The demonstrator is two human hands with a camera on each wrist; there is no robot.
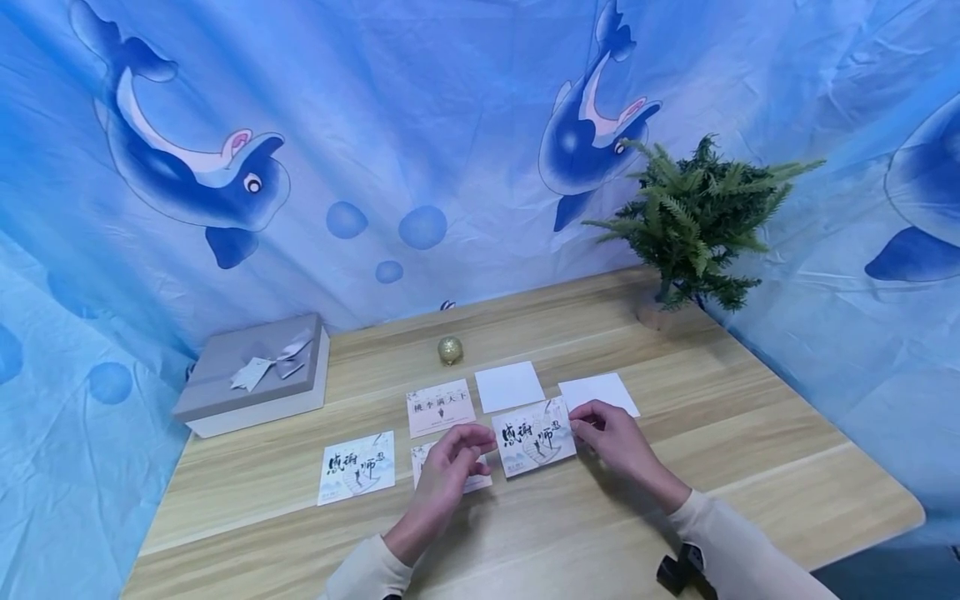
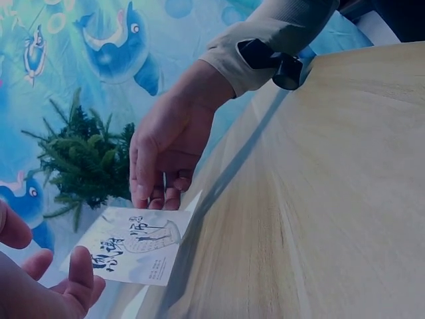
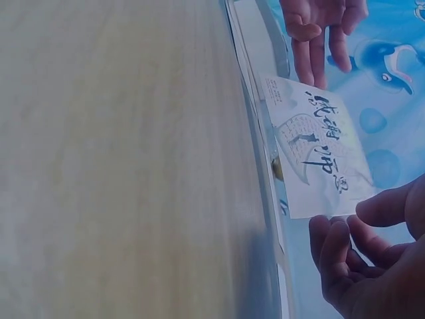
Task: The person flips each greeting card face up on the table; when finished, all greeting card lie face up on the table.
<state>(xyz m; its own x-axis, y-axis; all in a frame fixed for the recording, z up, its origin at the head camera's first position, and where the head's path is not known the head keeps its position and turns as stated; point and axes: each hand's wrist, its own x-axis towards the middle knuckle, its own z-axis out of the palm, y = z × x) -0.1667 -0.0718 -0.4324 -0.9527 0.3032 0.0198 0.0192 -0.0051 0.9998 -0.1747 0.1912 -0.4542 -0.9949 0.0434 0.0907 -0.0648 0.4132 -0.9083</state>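
My right hand [image 1: 618, 446] pinches a greeting card [image 1: 534, 454] by its right edge, between thumb and fingers. The card is white with black Chinese characters and a small boat drawing, and it is raised off the table. My left hand [image 1: 444, 471] is at the card's left edge, fingers loosely bent and thumb apart from them. A matching card [image 1: 356, 479] lies to the left. Behind the left hand is a pinkish card [image 1: 441, 422], and another pinkish card [image 1: 477, 483] is partly hidden beneath that hand. Two blank white cards [image 1: 510, 387] lie behind the held one.
A grey gift box [image 1: 225, 367] with a ribbon bow stands at the table's back left. Near the back edge sits a gold glitter ball [image 1: 450, 350]. A small artificial fir tree [image 1: 697, 225] stands at the back right, before a blue dolphin-print curtain [image 1: 465, 108].
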